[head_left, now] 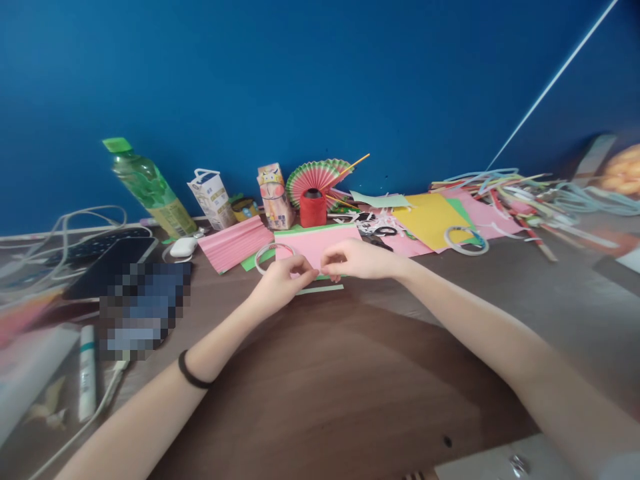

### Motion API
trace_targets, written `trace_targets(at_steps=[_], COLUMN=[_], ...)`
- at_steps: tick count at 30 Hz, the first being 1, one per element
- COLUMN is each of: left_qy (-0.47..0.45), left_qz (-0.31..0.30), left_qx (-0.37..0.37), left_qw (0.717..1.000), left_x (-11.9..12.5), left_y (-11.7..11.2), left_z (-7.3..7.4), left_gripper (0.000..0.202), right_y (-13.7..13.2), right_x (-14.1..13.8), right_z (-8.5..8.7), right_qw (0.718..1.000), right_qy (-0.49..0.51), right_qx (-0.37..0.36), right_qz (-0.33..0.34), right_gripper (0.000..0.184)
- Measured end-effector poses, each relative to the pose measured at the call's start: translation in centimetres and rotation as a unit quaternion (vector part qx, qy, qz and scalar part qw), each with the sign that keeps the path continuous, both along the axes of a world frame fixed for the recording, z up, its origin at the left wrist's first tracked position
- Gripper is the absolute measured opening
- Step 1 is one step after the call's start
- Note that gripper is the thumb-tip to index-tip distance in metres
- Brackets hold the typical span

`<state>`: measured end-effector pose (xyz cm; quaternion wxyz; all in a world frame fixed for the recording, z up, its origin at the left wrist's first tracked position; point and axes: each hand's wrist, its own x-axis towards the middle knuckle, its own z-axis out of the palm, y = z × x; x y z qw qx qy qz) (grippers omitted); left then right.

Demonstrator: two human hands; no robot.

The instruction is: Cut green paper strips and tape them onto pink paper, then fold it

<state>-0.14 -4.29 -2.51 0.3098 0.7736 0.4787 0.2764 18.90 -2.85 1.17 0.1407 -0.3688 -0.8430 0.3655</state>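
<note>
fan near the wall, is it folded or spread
Spread: the fan's pink and green pleats splay out in a wide arc behind the red container.

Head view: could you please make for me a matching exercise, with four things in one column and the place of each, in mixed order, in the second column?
Things
1. left hand
2. red container
3. yellow paper
4. black band

Places
A. farther right than both hands
B. around the left arm
C. fingertips close to those of the right hand
D. in front of the pleated fan

Pairs: 1-C, 2-D, 3-A, 4-B
</note>
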Motion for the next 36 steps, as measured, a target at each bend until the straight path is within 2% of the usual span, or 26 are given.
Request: trace_targets(at_steps=[3,9,13,15,19,22,28,33,36], left_qy=[0.029,0.089,0.091,0.088,0.125,0.145,0.146,0.098,0.065], left_qz=[0.019,0.049,0.072,0.05,-0.041,-0.068,-0.031,-0.046,-0.059], left_qx=[-0.005,0.047,0.041,0.049,0.07,0.084,0.006,-0.079,-0.104], left_qw=[0.999,0.994,0.992,0.994,0.989,0.984,0.989,0.991,0.991], left_x=[0.2,0.4,0.1,0.1,0.7,1.2,1.0,0.1,-0.2], left_y=[0.0,-0.3,-0.1,-0.1,-0.8,-1.2,-1.2,-0.7,-0.3], left_z=[-0.1,0.1,-0.1,-0.4,-0.8,-0.9,-0.7,-0.1,0.5], left_gripper=[0.026,0.024,0.027,0.025,0.018,0.014,0.008,0.022,0.025], right_y=[0.1,0.7,0.8,0.9,0.9,0.9,1.0,1.1,1.3], right_x=[0.1,0.5,0.9,1.1,1.4,1.5,1.6,1.8,2.0], right_z=[-0.2,-0.8,-0.6,-0.4,0.2,0.4,0.3,0.4,0.3], right_qw=[1.0,0.999,0.998,0.997,0.996,0.995,0.996,0.995,0.995], right_qy=[-0.014,-0.027,-0.035,-0.035,-0.04,-0.044,-0.057,-0.053,-0.043], right_qx=[-0.006,-0.04,-0.059,-0.068,-0.081,-0.087,-0.071,-0.08,-0.089], right_qz=[-0.003,-0.014,-0.004,-0.002,0.01,0.004,0.003,0.007,0.008], right_gripper=[0.013,0.011,0.014,0.015,0.016,0.017,0.018,0.019,0.021])
